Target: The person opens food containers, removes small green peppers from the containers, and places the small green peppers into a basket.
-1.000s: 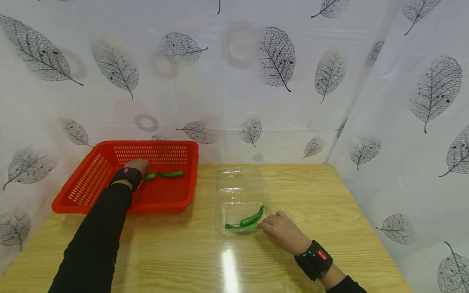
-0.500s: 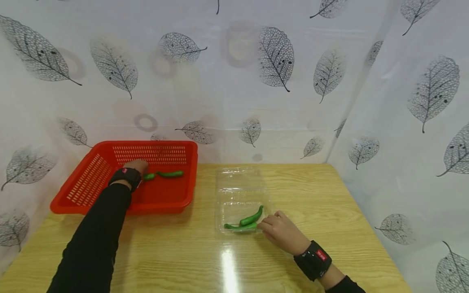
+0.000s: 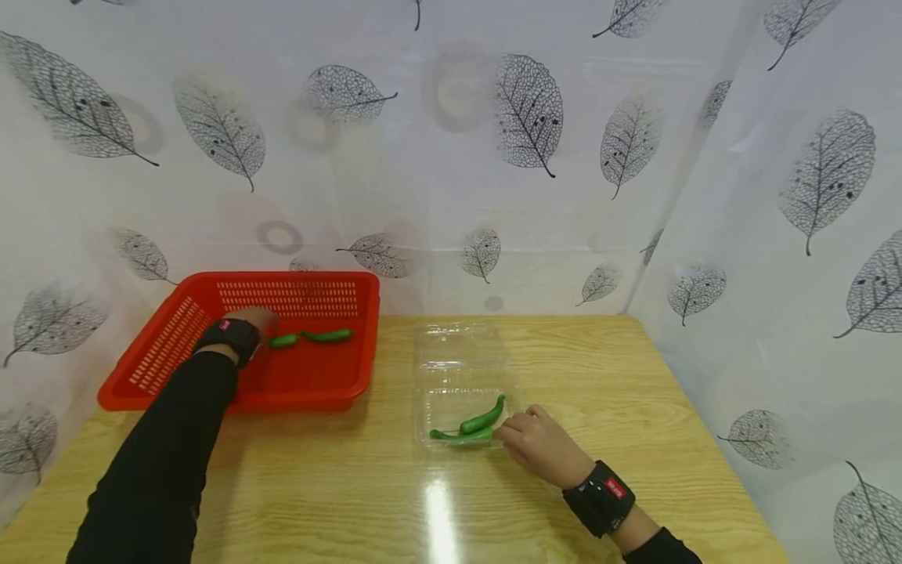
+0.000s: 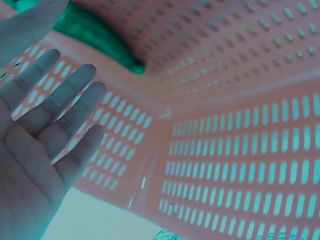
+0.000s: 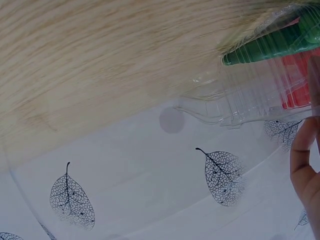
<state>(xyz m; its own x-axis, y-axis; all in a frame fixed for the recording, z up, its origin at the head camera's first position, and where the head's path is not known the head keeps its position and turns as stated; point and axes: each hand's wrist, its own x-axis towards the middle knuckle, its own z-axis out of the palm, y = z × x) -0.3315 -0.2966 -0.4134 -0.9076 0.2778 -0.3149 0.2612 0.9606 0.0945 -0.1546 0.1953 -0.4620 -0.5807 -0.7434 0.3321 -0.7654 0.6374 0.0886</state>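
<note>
Two slim, glossy green chilli peppers (image 3: 310, 338) are seen lying end to end on the floor of a red slotted basket (image 3: 176, 352), just beyond the fingertips of the left hand (image 3: 252, 318). That grip is shown wide, with fingers spread and straight in the left wrist view and nothing held; the nearer pepper is seen there only as a dark green blur past the fingers (image 4: 60, 105).

Two more curved green peppers (image 3: 474, 427) are laid in a clear plastic clamshell box (image 3: 458, 368), directly in front of the right hand (image 3: 539, 442). The fingers of that hand are curled at the box's near right corner, and their tips are set against it. Whether the rim is pinched or merely touched cannot be told: the fingertips are hidden behind the knuckles in the head view, and only one finger edge is caught at the frame border in the right wrist view.

The left hand is mostly hidden behind a black wrist strap (image 3: 229, 335), and both forearms are covered by black sleeves. The open lid of the box is hard to make out against the wood.

Everything is carried by a pale wooden table (image 3: 634, 376), with a strip of glare near the front edge. The table is enclosed by white sheeting (image 3: 451, 157) printed with grey skeleton leaves.
</note>
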